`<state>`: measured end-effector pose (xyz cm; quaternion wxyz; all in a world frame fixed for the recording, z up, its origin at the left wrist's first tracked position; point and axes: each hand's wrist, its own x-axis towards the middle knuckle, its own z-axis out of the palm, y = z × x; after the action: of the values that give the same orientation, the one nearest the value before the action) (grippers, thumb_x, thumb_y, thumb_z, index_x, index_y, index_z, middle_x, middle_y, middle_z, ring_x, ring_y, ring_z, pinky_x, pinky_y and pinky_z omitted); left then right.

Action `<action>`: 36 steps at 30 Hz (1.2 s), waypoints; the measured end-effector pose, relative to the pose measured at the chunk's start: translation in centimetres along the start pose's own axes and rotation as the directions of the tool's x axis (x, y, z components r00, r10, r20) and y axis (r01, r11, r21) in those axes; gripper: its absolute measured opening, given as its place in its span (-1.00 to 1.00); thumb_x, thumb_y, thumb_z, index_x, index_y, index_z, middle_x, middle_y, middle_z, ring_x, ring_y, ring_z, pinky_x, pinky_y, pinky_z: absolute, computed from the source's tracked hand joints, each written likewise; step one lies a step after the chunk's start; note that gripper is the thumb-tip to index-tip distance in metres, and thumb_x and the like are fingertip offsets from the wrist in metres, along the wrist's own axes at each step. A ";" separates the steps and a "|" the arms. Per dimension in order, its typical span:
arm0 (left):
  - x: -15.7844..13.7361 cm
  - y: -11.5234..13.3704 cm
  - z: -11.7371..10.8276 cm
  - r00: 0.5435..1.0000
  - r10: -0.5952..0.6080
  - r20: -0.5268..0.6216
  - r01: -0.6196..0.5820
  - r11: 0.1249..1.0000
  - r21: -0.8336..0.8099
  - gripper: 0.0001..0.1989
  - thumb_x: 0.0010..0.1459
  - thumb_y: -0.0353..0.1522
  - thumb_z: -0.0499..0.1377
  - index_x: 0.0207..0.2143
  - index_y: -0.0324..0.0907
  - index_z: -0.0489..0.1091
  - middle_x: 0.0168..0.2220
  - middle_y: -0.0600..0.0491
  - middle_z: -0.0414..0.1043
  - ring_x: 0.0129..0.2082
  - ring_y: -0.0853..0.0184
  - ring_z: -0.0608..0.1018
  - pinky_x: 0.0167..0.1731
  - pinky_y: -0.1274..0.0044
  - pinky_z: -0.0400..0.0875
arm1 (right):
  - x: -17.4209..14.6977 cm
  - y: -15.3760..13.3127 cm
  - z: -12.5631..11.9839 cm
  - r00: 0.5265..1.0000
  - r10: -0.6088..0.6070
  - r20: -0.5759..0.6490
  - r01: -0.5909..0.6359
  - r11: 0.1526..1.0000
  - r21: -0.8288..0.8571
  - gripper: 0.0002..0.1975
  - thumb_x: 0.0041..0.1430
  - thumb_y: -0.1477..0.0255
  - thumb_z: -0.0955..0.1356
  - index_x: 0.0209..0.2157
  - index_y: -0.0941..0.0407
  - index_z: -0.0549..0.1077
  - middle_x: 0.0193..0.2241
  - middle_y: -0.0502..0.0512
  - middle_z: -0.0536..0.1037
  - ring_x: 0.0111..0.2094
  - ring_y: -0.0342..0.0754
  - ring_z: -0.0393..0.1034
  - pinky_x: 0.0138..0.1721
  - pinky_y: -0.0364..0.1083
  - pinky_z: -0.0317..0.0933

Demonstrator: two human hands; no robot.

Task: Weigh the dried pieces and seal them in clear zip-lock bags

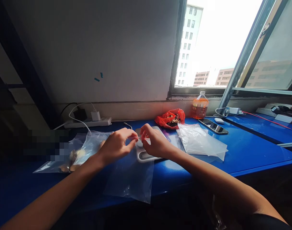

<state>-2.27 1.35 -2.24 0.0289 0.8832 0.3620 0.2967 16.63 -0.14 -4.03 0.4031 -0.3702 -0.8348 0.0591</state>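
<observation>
Between my two hands hangs a clear plastic zip bag (133, 180), its top edge pinched on both sides. My left hand (116, 143) grips that edge with thumb and fingers closed. On the other side my right hand (154, 142) pinches the same edge, close to the left fingertips. The bag looks flat, with nothing visible inside. Behind it a small white kitchen scale (148, 156) lies on the blue table, partly hidden by my hands. Left of my left hand, filled clear bags (88, 143) hold brownish and pale pieces.
A stack of clear bags (201, 140) lies right of my right hand. Farther back are a red plastic bag (162, 119) with dark contents, a bottle of orange drink (200, 107), a phone (213, 126) and a power strip (88, 123) with cables. The blue table's (246, 153) front edge runs nearby.
</observation>
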 end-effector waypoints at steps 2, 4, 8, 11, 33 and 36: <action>0.0 0.2 0.0 1.000 -0.011 0.013 0.011 1.000 -0.008 -0.78 0.16 -0.24 0.08 -0.29 -0.17 0.43 -0.28 0.02 0.49 -0.26 0.26 0.53 -0.21 0.44 0.41 | -0.1 -0.2 0.0 1.000 -0.011 -0.002 0.011 1.000 -0.029 -0.68 -0.10 0.68 0.24 -0.29 0.08 0.14 -0.42 -0.02 0.42 -0.41 -0.13 0.29 -0.39 -0.16 0.12; -0.1 0.5 0.0 1.000 -0.007 0.024 0.006 1.000 0.018 -0.77 0.16 -0.24 0.07 -0.29 -0.18 0.43 -0.28 0.00 0.49 -0.25 0.25 0.53 -0.21 0.42 0.41 | -0.2 -0.4 0.0 1.000 -0.019 0.005 0.019 0.998 -0.054 -0.68 -0.10 0.68 0.24 -0.29 0.08 0.15 -0.42 -0.02 0.42 -0.41 -0.12 0.29 -0.41 -0.17 0.09; -0.1 0.9 -0.1 0.999 0.016 0.046 -0.020 0.996 0.086 -0.75 0.18 -0.24 0.05 -0.27 -0.19 0.44 -0.28 0.00 0.49 -0.25 0.22 0.51 -0.20 0.39 0.38 | -0.3 -0.7 -0.1 1.000 -0.023 0.017 0.024 0.998 -0.053 -0.70 -0.07 0.67 0.24 -0.30 0.07 0.15 -0.43 -0.02 0.43 -0.42 -0.12 0.30 -0.43 -0.17 0.09; -0.1 1.1 -0.1 0.999 0.025 0.044 -0.031 0.992 0.121 -0.74 0.18 -0.23 0.06 -0.27 -0.18 0.46 -0.30 0.01 0.49 -0.26 0.22 0.50 -0.17 0.35 0.35 | -0.4 -0.7 0.0 1.000 -0.024 0.013 0.024 0.999 -0.036 -0.72 -0.04 0.66 0.24 -0.29 0.08 0.15 -0.42 0.00 0.45 -0.42 -0.12 0.32 -0.43 -0.18 0.10; -0.2 1.5 -0.4 0.989 0.135 0.065 -0.148 0.946 0.288 -0.82 0.17 -0.32 0.03 -0.32 -0.17 0.40 -0.31 0.03 0.51 -0.21 0.19 0.50 -0.04 0.26 0.22 | -0.2 -1.2 -0.1 0.996 -0.067 0.066 0.076 0.987 -0.143 -0.69 -0.06 0.72 0.23 -0.29 0.09 0.16 -0.32 0.08 0.49 -0.31 -0.08 0.35 -0.32 -0.13 0.16; -0.3 1.7 -0.2 0.984 0.165 0.065 -0.177 0.905 0.386 -0.80 0.20 -0.34 0.00 -0.32 -0.18 0.41 -0.33 0.01 0.51 -0.24 0.20 0.50 0.02 0.21 0.16 | -0.3 -0.8 0.3 0.995 -0.082 0.053 0.088 0.988 -0.123 -0.74 0.02 0.67 0.22 -0.27 0.10 0.16 -0.35 0.09 0.48 -0.35 -0.08 0.33 -0.34 -0.13 0.16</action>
<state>-1.51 -0.12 -1.75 -0.1681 0.9040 0.3347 0.2063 16.09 -0.87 -4.07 0.3611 -0.3575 -0.8613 -0.0019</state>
